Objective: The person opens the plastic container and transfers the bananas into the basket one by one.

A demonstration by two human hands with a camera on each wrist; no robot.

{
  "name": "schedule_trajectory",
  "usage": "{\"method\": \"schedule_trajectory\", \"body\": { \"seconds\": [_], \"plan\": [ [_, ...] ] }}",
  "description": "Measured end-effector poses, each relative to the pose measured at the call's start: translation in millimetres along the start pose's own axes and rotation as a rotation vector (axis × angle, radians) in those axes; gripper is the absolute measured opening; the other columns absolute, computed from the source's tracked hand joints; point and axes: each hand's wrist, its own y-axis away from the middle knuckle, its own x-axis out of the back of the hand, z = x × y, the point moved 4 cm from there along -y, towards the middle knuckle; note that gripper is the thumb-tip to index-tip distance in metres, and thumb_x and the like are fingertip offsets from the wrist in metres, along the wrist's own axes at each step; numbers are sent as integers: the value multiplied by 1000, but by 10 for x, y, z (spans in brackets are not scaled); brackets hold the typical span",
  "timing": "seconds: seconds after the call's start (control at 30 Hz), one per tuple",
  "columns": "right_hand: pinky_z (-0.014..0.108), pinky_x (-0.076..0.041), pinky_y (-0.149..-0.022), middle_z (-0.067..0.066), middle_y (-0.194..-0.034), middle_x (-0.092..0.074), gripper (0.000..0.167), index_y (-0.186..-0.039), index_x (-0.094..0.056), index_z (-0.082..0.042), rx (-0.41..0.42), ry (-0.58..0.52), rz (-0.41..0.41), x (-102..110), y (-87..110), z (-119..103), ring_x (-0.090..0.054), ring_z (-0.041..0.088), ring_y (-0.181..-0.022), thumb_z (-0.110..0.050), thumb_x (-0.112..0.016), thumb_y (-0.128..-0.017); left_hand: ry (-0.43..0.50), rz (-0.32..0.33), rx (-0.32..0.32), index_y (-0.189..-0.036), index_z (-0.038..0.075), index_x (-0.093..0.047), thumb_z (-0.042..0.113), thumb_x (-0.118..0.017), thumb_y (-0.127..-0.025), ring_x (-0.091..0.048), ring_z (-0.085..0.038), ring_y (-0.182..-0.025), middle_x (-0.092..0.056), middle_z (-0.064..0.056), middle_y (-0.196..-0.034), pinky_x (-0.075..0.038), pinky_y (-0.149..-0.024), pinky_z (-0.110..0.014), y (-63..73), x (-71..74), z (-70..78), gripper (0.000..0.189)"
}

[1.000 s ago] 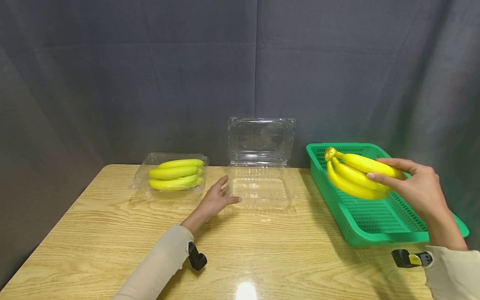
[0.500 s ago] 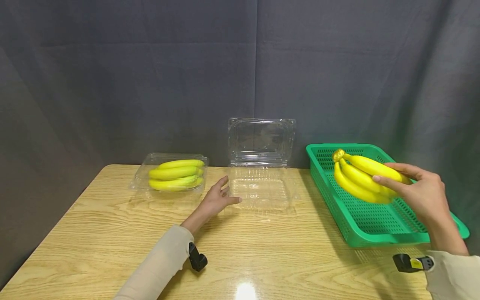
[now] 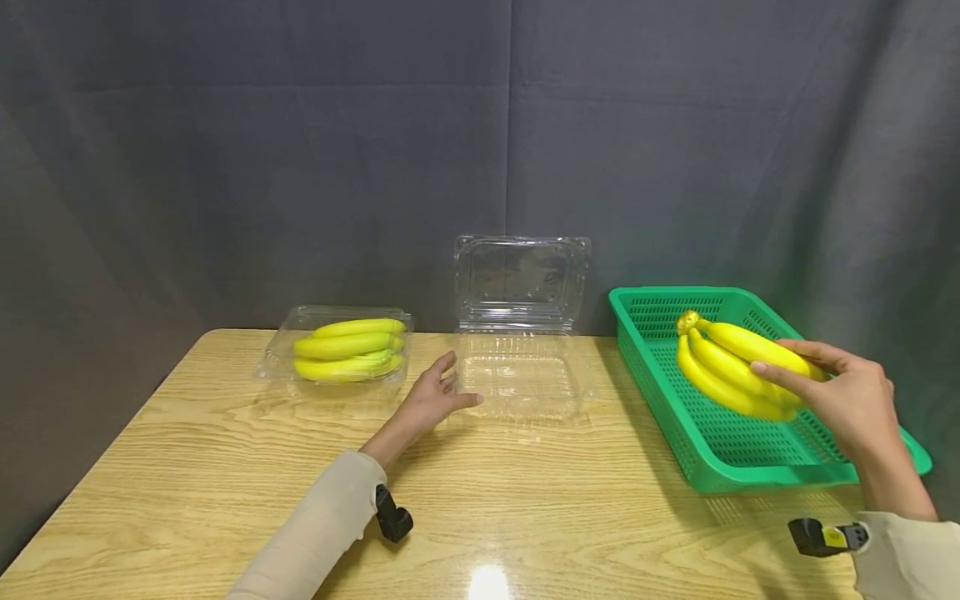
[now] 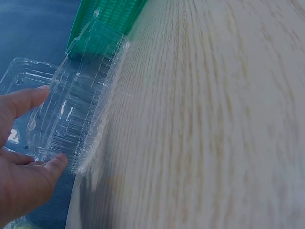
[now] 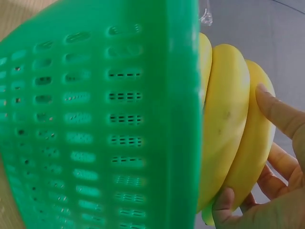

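Note:
My right hand (image 3: 847, 392) grips a bunch of yellow bananas (image 3: 735, 367) by its near end, thumb on top, over the green plastic basket (image 3: 701, 467). The stem end points away to the left. In the right wrist view the basket's wall (image 5: 157, 119) hides part of the bunch (image 5: 226, 119). My left hand (image 3: 435, 396), fingers spread, is at the left side of a clear plastic clamshell container (image 3: 517, 383) whose lid (image 3: 522, 271) stands up. In the left wrist view its thumb and a finger overlap the container's side (image 4: 78, 109).
Left of my left hand, a second clear clamshell (image 3: 281, 350) with bananas (image 3: 348, 346) inside rests on the wooden table (image 3: 465, 500). A dark grey curtain (image 3: 337, 167) hangs right behind the table.
My right hand has moved right and lower with the banana bunch, from above the basket's rim toward its inside. My left hand and both containers have stayed in place.

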Motion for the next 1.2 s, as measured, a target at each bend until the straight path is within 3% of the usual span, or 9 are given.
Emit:
{"method": "schedule_trajectory", "body": {
  "seconds": [0.27,0.6,1.1,1.2],
  "plan": [
    [26,-43,-57,26,-128,-53,78,-134,-56,-3,34,43,-35,0,13,102,-47,27,-97,-58,-71,-80,-11,1,-12,-155,5,-14,15,-74,-87,-25,-36,-141,-15,-14,-159,-32,-107,-50,-17,-6,-6,91],
    [26,-43,-58,27,-128,-53,79,-133,-56,-2,14,33,-67,-52,14,218,-46,27,-97,-58,-72,-80,4,-2,-5,-155,8,-15,16,-76,-86,-25,-34,-141,-15,-13,-159,-32,-107,-50,-27,-3,-29,92],
    [37,-35,-67,28,-128,-52,80,-133,-55,-1,11,33,-113,-105,8,291,-42,36,-104,-58,-72,-80,-5,4,-12,-155,6,-15,14,-76,-86,-26,-34,-141,-16,-13,-159,-32,-107,-49,-26,-4,-13,92],
    [46,-33,-73,30,-127,-52,76,-132,-55,0,32,20,-123,-109,6,303,-37,43,-108,-54,-73,-81,2,2,-14,-155,5,-16,14,-76,-86,-26,-34,-140,-16,-14,-159,-32,-108,-49,-32,-4,-23,92]
  ]
}}
